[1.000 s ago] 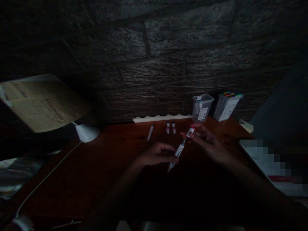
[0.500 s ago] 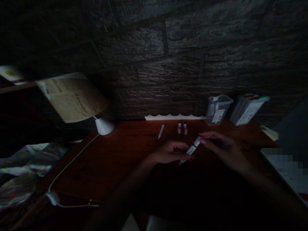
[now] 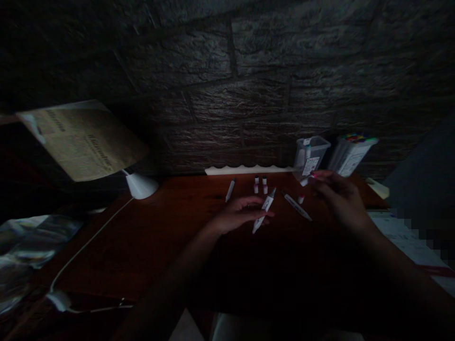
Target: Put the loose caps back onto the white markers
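Observation:
My left hand [image 3: 243, 215] is closed around an uncapped white marker [image 3: 268, 202], its bare tip pointing up and away. Between the fingertips of my right hand [image 3: 337, 192] is a white marker cap [image 3: 306, 180] with a pink end, held apart from the marker. Below the cap, another uncapped marker [image 3: 297, 207] lies slanted on the wooden table [image 3: 177, 227], beside a loose cap [image 3: 301, 198] with a red end. Farther left lies a third marker [image 3: 230, 190]. Several small caps [image 3: 260, 184] are grouped between them.
A clear plastic box [image 3: 312, 151] and a box packed with coloured markers [image 3: 353, 151] stand at the back right. A lamp [image 3: 142, 184] with a newsprint shade stands left, its cord running forward. A pale scalloped strip [image 3: 249, 170] lies along the brick wall [image 3: 213, 94].
My right hand has pulled the pink-ended cap off the marker and moved away right. The marker in my left hand has turned more upright. A table marker and red-ended cap have come into sight.

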Motion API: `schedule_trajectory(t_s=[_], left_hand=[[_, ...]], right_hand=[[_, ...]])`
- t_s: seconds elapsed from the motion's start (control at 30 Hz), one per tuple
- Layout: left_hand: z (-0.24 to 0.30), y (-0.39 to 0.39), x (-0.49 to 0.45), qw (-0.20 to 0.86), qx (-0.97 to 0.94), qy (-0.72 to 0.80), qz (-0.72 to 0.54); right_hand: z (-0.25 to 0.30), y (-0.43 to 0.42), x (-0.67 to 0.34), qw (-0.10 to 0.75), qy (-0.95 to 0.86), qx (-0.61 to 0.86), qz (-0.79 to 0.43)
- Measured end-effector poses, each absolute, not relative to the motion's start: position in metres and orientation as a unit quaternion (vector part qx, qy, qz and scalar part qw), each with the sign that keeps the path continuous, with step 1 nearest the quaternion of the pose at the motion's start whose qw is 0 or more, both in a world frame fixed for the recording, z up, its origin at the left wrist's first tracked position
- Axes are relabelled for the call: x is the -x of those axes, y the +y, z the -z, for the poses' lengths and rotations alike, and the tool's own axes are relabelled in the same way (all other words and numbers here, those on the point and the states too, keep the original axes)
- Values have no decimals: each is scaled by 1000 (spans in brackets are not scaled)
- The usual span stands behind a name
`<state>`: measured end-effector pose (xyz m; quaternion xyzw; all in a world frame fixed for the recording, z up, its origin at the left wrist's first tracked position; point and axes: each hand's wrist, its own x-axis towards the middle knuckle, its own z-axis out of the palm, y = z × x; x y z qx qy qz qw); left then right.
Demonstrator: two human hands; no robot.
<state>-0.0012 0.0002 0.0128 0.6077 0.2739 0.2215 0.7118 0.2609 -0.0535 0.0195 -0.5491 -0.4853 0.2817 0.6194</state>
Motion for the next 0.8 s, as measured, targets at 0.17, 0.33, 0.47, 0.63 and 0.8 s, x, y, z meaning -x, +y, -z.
schedule_trajectory(t_s=[0.17,0.33,0.47,0.63,0.8], left_hand=[[-11,6,2,741,-509,296,-323],[-10,9,3,751,-485,285,-346],[-11,10,2,754,-479,278,-353],[-13,2,-3,750,-492,284,-338],[-10,-8,-13,729,-539,306,-290]], right_hand=[[-8,-41,-307,408,-552,722,-89],[9,-36,-313,291,-610,727,-119],[0,-40,-312,316,-616,716,-94],[-23,-58,-278,409,-644,647,0],[-12,-66,-225,359,-772,507,-135]])
